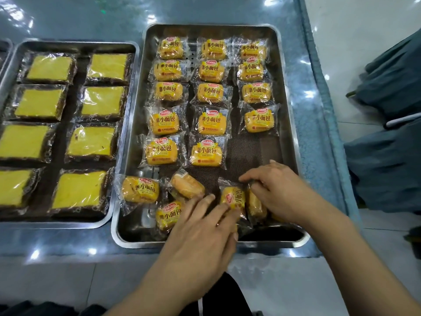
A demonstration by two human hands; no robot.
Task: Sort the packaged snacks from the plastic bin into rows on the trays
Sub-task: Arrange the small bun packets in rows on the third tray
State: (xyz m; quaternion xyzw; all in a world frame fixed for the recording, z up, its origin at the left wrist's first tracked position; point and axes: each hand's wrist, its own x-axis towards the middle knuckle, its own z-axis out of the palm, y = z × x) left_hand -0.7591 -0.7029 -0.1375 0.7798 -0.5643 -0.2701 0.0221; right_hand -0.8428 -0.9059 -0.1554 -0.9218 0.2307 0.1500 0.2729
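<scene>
Two steel trays on a glossy blue table [319, 106]. The right tray [287, 92] holds small yellow bread packs [211, 120] in three columns: five, five and four. Loose packs lie unsorted at its near end. The left hand [200, 233] rests flat, fingertips [210, 198] just beside a turned pack [187, 187] and over a labelled pack [167, 215]. The right hand [278, 190] lies with its fingers [247, 178] on an upended pack [233, 199]; whether they grip it is unclear owing to blur. The left tray [127, 106] carries two columns of wrapped yellow cakes [102, 102].
</scene>
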